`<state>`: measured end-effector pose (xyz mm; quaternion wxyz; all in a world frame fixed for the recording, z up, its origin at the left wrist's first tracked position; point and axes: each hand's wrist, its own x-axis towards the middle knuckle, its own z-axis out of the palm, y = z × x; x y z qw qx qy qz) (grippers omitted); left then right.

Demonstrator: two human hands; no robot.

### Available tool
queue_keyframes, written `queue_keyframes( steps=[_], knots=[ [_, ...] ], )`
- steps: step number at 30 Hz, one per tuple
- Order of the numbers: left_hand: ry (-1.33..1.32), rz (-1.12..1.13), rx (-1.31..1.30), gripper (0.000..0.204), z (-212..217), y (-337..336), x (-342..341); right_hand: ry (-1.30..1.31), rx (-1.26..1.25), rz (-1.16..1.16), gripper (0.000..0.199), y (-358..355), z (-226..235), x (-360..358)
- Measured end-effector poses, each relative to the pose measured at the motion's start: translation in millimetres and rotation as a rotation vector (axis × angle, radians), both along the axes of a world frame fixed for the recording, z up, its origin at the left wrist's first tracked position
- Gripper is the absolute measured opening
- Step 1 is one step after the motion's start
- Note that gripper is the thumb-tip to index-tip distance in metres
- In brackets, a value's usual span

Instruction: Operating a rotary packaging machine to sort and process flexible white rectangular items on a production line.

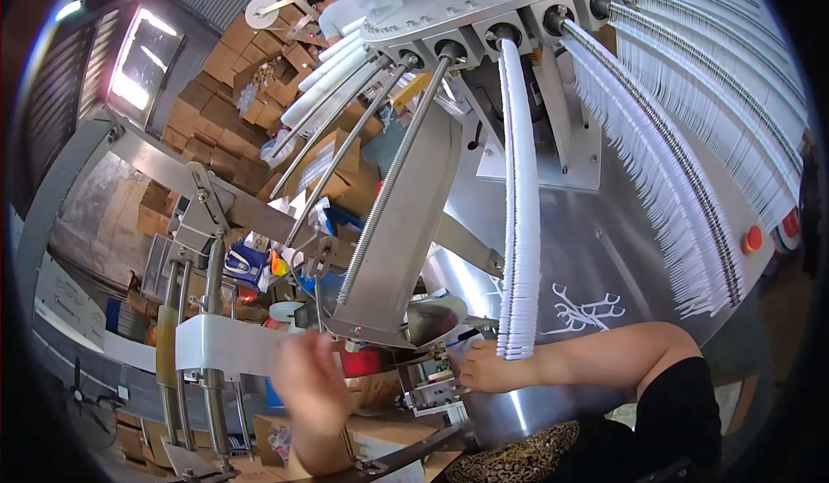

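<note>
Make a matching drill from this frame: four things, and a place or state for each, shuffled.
Things:
1 left hand
2 right hand
3 red button
4 white row

States:
a on the steel panel's right edge
b hanging from the middle rod
c blurred, by the white strip
d under the hanging row's lower end

Pairs: 1-c, 2-d, 3-a, 4-b

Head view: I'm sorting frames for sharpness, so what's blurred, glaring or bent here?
Head view: the left hand is smeared by motion blur, the right hand sharper; the window at upper left is blown out white; the fisheye bends the hanging white strip rows and darkens the rim.
</note>
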<state>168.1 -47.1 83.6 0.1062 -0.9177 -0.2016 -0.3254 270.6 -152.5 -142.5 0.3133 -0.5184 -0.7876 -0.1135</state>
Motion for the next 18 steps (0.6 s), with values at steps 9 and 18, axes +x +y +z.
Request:
queue_keyframes(
  steps=[9, 18],
  knots=[
    [-0.302, -0.057, -0.212, 0.019, 38, -8, -11, 0.177, -0.110, 0.003, 0.009, -3, 29, 4],
    [-0.056, -0.005, -0.005, 0.009, 62, -9, -4, -0.013, -0.022, -0.004, 0.008, 0, 10, -1]
  ],
)
